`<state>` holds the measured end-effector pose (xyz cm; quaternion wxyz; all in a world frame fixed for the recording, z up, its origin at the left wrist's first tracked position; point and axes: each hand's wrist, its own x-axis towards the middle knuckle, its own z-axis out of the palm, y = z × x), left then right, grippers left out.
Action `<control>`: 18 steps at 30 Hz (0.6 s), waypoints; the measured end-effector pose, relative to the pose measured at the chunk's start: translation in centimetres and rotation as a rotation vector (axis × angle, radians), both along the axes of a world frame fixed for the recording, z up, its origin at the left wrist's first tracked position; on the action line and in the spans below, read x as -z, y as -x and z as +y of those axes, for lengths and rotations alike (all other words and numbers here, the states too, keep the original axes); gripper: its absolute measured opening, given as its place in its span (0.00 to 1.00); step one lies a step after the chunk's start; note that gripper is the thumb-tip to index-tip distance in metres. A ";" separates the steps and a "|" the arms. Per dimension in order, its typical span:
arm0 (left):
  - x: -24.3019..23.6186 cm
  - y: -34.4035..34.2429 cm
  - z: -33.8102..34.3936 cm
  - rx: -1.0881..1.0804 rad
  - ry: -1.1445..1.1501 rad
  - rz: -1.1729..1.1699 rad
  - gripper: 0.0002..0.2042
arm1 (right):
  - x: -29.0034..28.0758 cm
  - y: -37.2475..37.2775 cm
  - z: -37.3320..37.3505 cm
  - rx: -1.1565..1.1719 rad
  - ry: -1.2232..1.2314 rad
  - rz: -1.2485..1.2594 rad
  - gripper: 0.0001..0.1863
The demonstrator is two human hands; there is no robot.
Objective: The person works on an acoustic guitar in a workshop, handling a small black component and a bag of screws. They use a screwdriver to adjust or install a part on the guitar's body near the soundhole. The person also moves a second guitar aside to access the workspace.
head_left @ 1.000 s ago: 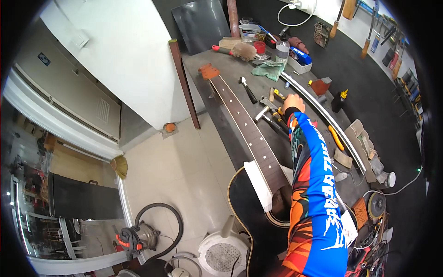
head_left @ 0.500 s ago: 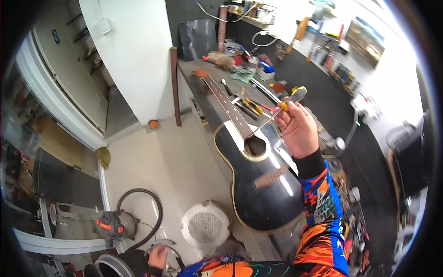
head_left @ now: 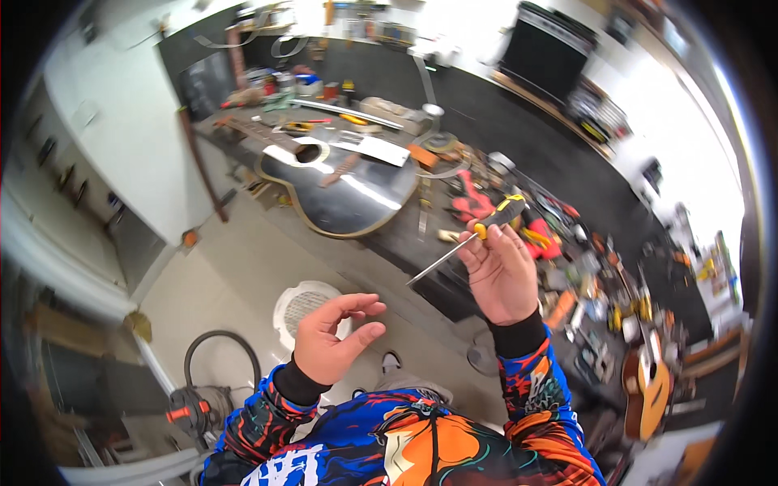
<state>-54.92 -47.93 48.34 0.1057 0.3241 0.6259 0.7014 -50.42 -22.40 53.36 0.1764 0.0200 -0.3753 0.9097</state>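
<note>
My right hand (head_left: 501, 274) is raised in front of me, holding a screwdriver (head_left: 476, 233) with a yellow and black handle; its thin metal shaft points down-left. My left hand (head_left: 331, 338) hovers lower and to the left, holding nothing, fingers curled with thumb and forefinger apart. Beyond both hands a black acoustic guitar (head_left: 344, 188) lies flat on the dark workbench (head_left: 421, 243), its neck running toward the far left. A white sheet of paper (head_left: 381, 150) rests on the guitar body.
Tools, red-handled pliers (head_left: 474, 204) and small parts litter the bench to the right. A white round fan (head_left: 306, 306) and a vacuum with black hose (head_left: 203, 389) stand on the floor. A brown guitar (head_left: 647, 389) lies at lower right.
The view has swung right, away from the guitar. My right hand has lifted the screwdriver off the bench toward me. My left hand has come into view, empty.
</note>
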 end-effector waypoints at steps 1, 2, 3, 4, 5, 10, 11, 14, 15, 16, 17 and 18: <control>-0.6 -1.6 1.9 0.058 -0.009 -0.033 0.18 | 0.2 -2.9 0.6 0.061 0.009 -0.008 0.10; -0.9 -3.2 4.0 0.122 -0.012 -0.066 0.18 | 1.0 -5.7 1.4 0.105 0.010 -0.008 0.10; -1.1 -4.5 6.9 0.214 -0.010 -0.118 0.19 | 2.1 -8.6 2.6 0.179 0.012 -0.026 0.10; -1.1 -6.4 9.3 0.250 0.023 -0.202 0.15 | 3.0 -12.0 3.2 0.251 0.026 -0.061 0.10; -0.5 -8.2 11.5 0.288 0.040 -0.230 0.14 | 4.0 -15.3 3.8 0.326 0.049 -0.094 0.10; 2.6 -16.8 20.1 0.553 0.246 -0.286 0.10 | 8.0 -33.3 5.5 0.634 0.013 -0.323 0.14; 3.2 -18.7 21.7 0.622 0.311 -0.315 0.09 | 7.9 -37.3 5.6 0.680 0.019 -0.424 0.14; 11.5 -22.5 30.0 0.824 0.378 -0.326 0.08 | 15.8 -46.3 8.8 0.744 0.056 -0.561 0.14; 12.3 -24.4 31.6 0.859 0.421 -0.318 0.09 | 17.6 -49.2 8.6 0.703 -0.034 -0.659 0.15; 12.6 -26.1 33.0 0.882 0.452 -0.313 0.09 | 18.0 -51.5 8.3 0.684 -0.090 -0.736 0.17; 13.0 -27.6 34.2 0.919 0.497 -0.270 0.09 | 18.2 -53.1 7.9 0.654 -0.148 -0.810 0.18; 13.5 -28.8 35.6 0.953 0.533 -0.218 0.08 | 18.5 -54.0 7.3 0.719 -0.261 -0.843 0.19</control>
